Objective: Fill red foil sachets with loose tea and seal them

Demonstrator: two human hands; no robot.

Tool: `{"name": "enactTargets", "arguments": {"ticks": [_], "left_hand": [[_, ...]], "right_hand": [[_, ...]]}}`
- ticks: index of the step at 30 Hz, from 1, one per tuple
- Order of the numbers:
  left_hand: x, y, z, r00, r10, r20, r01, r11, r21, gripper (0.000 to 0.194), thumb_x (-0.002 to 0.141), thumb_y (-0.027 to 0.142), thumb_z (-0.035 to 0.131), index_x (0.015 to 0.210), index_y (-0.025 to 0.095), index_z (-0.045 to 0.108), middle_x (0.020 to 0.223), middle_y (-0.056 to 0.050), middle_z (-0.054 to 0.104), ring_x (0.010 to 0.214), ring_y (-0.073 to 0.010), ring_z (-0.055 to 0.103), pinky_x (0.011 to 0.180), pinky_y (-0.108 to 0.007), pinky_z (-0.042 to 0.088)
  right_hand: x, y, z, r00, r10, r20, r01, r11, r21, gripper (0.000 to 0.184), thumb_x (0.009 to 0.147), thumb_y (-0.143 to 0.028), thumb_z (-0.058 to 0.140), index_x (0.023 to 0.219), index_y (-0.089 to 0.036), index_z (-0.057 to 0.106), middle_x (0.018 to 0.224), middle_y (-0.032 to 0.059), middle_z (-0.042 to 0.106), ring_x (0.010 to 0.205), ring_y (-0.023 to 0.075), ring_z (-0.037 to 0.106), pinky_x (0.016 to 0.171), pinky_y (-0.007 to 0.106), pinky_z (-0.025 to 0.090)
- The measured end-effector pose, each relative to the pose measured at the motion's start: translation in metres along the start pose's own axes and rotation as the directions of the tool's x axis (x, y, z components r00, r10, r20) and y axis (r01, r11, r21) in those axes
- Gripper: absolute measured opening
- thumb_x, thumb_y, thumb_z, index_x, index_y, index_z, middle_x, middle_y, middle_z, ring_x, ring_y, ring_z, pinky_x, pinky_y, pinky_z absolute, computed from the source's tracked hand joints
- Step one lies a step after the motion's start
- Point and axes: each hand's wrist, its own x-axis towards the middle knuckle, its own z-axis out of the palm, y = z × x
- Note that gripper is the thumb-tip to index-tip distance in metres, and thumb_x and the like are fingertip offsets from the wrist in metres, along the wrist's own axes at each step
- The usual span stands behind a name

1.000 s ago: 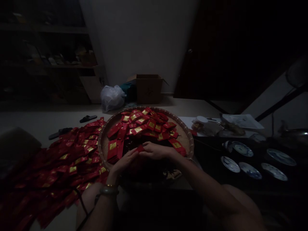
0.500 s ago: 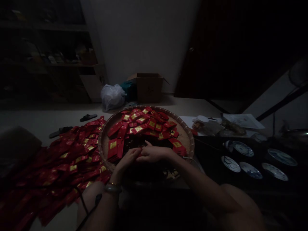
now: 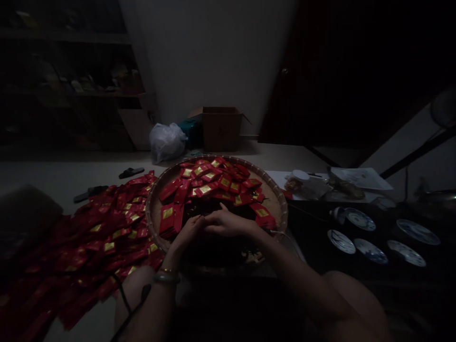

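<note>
My left hand point(image 3: 191, 229) and my right hand point(image 3: 228, 222) meet over the near half of a round woven tray point(image 3: 283, 209). The left fingers are closed and pressed toward the right fingertips; anything between them is hidden in the dim light. On the right, my fingers are bent together with the thumb raised. Below both hands lies a dark heap of loose, leaf-like bits point(image 3: 213, 249). Red packets with gold labels point(image 3: 205, 189) are piled across the tray's far side. A small stack of packets point(image 3: 167, 218) stands left of my hands, another stack point(image 3: 263, 214) to the right.
A large heap of red packets point(image 3: 117, 237) covers the floor at left, near dark slippers point(image 3: 131, 172). Patterned plates point(image 3: 359, 219) rest on a dark surface at right. Behind the tray are a white plastic bag point(image 3: 167, 141) and an open cardboard box point(image 3: 221, 130).
Both hands have risen slightly and shifted a little. A bit of red that showed between them earlier can no longer be made out. The packets in the tray look the same.
</note>
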Motion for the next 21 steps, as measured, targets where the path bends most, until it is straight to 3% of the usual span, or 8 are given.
{"name": "enactTargets", "arguments": {"ticks": [4, 7, 9, 12, 14, 16, 18, 21], "left_hand": [[0.003, 0.001, 0.000, 0.998, 0.019, 0.055, -0.018, 1.000, -0.014, 0.042, 0.065, 0.052, 0.061, 0.080, 0.014, 0.069, 0.080, -0.006, 0.071, 0.078, -0.0219, 0.062, 0.067, -0.027, 0.049], [0.004, 0.001, -0.001, 0.999, 0.011, 0.033, -0.010, 0.999, -0.031, 0.047, 0.064, 0.056, 0.062, 0.082, 0.013, 0.069, 0.081, -0.007, 0.071, 0.081, -0.0228, 0.063, 0.070, -0.028, 0.049], [0.003, 0.002, -0.002, 1.000, -0.022, 0.019, 0.023, 0.998, -0.064, 0.048, 0.062, 0.056, 0.064, 0.082, 0.013, 0.069, 0.080, -0.007, 0.071, 0.079, -0.0222, 0.062, 0.069, -0.028, 0.049], [0.003, 0.007, -0.004, 0.997, -0.081, -0.018, 0.078, 0.989, -0.122, 0.043, 0.058, 0.054, 0.069, 0.072, 0.013, 0.066, 0.070, -0.004, 0.069, 0.069, -0.0189, 0.061, 0.064, -0.027, 0.048], [0.002, 0.012, -0.005, 0.993, -0.107, -0.048, 0.097, 0.981, -0.170, 0.039, 0.057, 0.051, 0.071, 0.067, 0.014, 0.065, 0.066, -0.002, 0.068, 0.064, -0.0170, 0.059, 0.063, -0.027, 0.048], [0.000, 0.016, -0.006, 0.987, -0.133, -0.088, 0.111, 0.969, -0.222, 0.036, 0.058, 0.048, 0.071, 0.067, 0.014, 0.064, 0.064, -0.002, 0.067, 0.062, -0.0160, 0.058, 0.061, -0.027, 0.048], [-0.002, 0.019, -0.007, 0.977, -0.172, -0.125, 0.134, 0.955, -0.265, 0.035, 0.058, 0.048, 0.071, 0.065, 0.014, 0.063, 0.061, -0.001, 0.065, 0.059, -0.0158, 0.057, 0.058, -0.027, 0.048], [-0.005, 0.021, -0.010, 0.967, -0.196, -0.163, 0.141, 0.944, -0.300, 0.036, 0.060, 0.050, 0.070, 0.065, 0.016, 0.061, 0.056, 0.000, 0.061, 0.055, -0.0151, 0.055, 0.055, -0.027, 0.047]], "right_hand": [[0.001, -0.001, -0.001, 0.999, -0.040, -0.028, 0.041, 0.999, 0.024, 0.025, 0.086, -0.014, 0.051, 0.103, -0.023, 0.067, 0.101, 0.0023, 0.071, 0.101, 0.0214, 0.062, 0.108, 0.061, 0.005], [0.003, 0.007, -0.001, 0.985, -0.057, -0.166, 0.085, 0.982, 0.168, 0.023, 0.085, -0.025, 0.055, 0.103, -0.020, 0.069, 0.100, 0.0043, 0.071, 0.095, 0.0217, 0.064, 0.106, 0.051, 0.028], [0.003, 0.020, 0.003, 0.945, -0.010, -0.326, 0.119, 0.941, 0.317, 0.030, 0.086, -0.033, 0.054, 0.110, -0.019, 0.066, 0.105, 0.0063, 0.070, 0.098, 0.0219, 0.063, 0.097, 0.042, 0.042], [0.002, 0.048, 0.018, 0.877, 0.143, -0.459, 0.073, 0.904, 0.420, 0.041, 0.089, -0.038, 0.047, 0.125, -0.020, 0.057, 0.114, 0.0088, 0.066, 0.107, 0.0217, 0.060, 0.095, 0.040, 0.044], [0.002, 0.066, 0.033, 0.918, 0.179, -0.354, -0.060, 0.944, 0.324, 0.053, 0.082, -0.037, 0.059, 0.131, -0.019, 0.051, 0.128, 0.0130, 0.057, 0.118, 0.0252, 0.053, 0.102, 0.043, 0.039], [0.005, 0.077, 0.050, 0.985, 0.159, -0.063, -0.151, 0.981, 0.122, 0.087, 0.065, -0.037, 0.076, 0.141, -0.018, 0.038, 0.147, 0.0183, 0.033, 0.135, 0.0329, 0.032, 0.109, 0.047, 0.028], [0.010, 0.079, 0.062, 0.962, 0.210, 0.177, -0.203, 0.977, -0.059, 0.111, 0.051, -0.039, 0.084, 0.145, -0.022, 0.028, 0.154, 0.0183, 0.013, 0.140, 0.0403, 0.013, 0.109, 0.054, 0.022], [0.021, 0.068, 0.070, 0.937, 0.216, 0.276, -0.159, 0.963, -0.217, 0.110, 0.046, -0.039, 0.086, 0.142, -0.031, 0.033, 0.155, 0.0137, 0.012, 0.139, 0.0443, 0.009, 0.107, 0.058, 0.022]]}}
